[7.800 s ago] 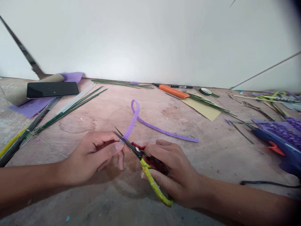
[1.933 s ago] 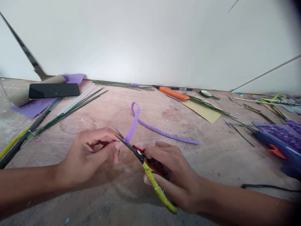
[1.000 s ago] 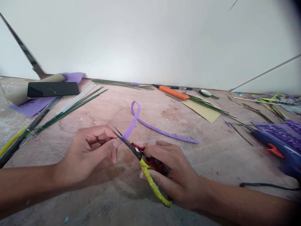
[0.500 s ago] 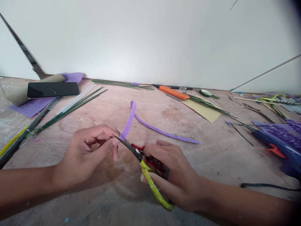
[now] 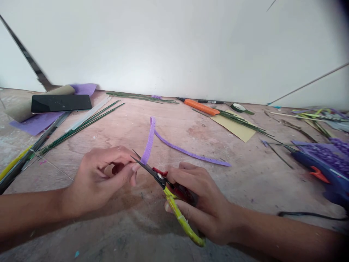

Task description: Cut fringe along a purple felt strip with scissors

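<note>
A narrow purple strip point(image 5: 148, 146), like crepe paper with fine cuts along its edge, rises from my left fingertips, folds over and trails to the right across the table. My left hand point(image 5: 106, 180) pinches its near end between thumb and forefinger; the pinched end itself is mostly hidden. My right hand point(image 5: 203, 202) grips scissors point(image 5: 158, 176) with one yellow-wrapped handle and one red handle. Their slightly parted blades lie across the strip's near end, close beside my left thumb.
A phone point(image 5: 61, 103) rests on a cardboard tube point(image 5: 20, 109) at left, near green wires point(image 5: 81, 127). Behind are an orange cutter point(image 5: 201, 107), beige paper point(image 5: 234, 127) and a green tape roll point(image 5: 238, 107). A blue glue gun point(image 5: 308, 163) lies at right by fringed purple paper point(image 5: 321, 151).
The scissors' handles have spread slightly, the yellow one shifting down and right. The upright part of the strip leans a little more to the left at its top. Both hands stay nearly in place.
</note>
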{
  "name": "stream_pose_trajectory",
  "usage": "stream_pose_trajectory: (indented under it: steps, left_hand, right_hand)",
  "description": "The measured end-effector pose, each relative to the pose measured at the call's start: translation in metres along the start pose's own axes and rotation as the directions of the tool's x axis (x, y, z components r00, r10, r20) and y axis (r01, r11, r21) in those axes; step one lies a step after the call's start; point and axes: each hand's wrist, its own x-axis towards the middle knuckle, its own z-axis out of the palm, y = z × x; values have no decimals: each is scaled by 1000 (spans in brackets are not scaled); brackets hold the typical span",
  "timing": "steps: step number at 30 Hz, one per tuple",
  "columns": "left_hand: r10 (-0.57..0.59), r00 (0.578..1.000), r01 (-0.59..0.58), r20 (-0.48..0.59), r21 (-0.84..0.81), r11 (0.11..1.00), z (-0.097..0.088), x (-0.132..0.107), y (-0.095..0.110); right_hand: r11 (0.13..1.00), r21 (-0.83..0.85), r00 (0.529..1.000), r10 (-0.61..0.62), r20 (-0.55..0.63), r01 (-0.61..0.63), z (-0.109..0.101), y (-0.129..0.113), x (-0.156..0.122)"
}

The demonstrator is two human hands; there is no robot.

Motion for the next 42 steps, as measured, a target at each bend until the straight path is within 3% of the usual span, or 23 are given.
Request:
stream_pose_trajectory:
  steps: [13, 29, 42]
  left_hand:
    - [-74, 997, 75, 16, -25, 997, 1, 3, 2]
    - [-145, 989, 146, 20, -108, 983, 3, 4, 8]
    - [-178, 984, 178, 16, -171, 969, 2, 3, 12]
  right_hand:
    - [989, 103, 994, 99, 55, -105, -2, 2, 0]
    - [989, 117, 995, 91, 41, -95, -1, 0, 0]
    - [999, 34, 1000, 5, 25, -6, -1, 0, 0]
